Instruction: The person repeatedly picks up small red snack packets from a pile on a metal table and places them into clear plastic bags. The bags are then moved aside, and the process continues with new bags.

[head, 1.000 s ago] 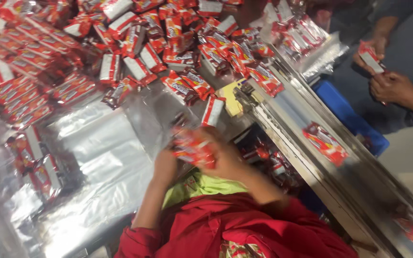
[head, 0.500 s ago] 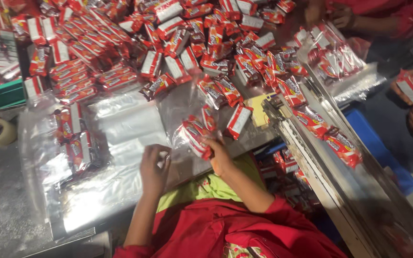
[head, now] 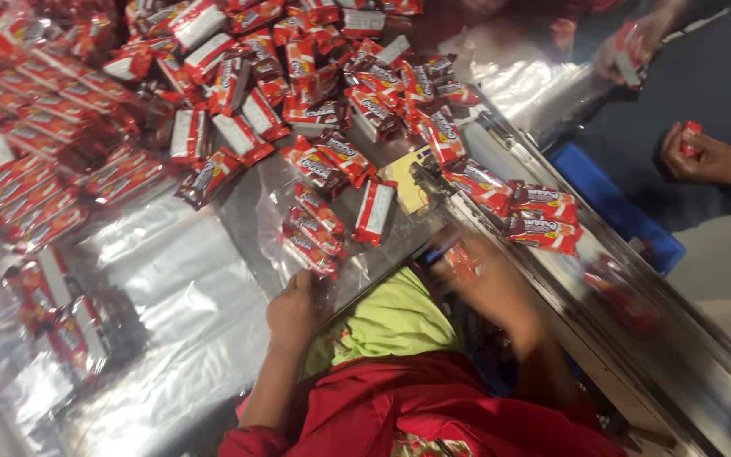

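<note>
With the left hand laid fingers-curled on the clear bag of red packets just left of the yellow card, and the blurred right hand below that card, its grip indiscernible, the bag is best kept flat.

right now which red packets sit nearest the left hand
The short row of red packets in clear wrap just above the left hand, apart from the big heap further up the table.
</note>
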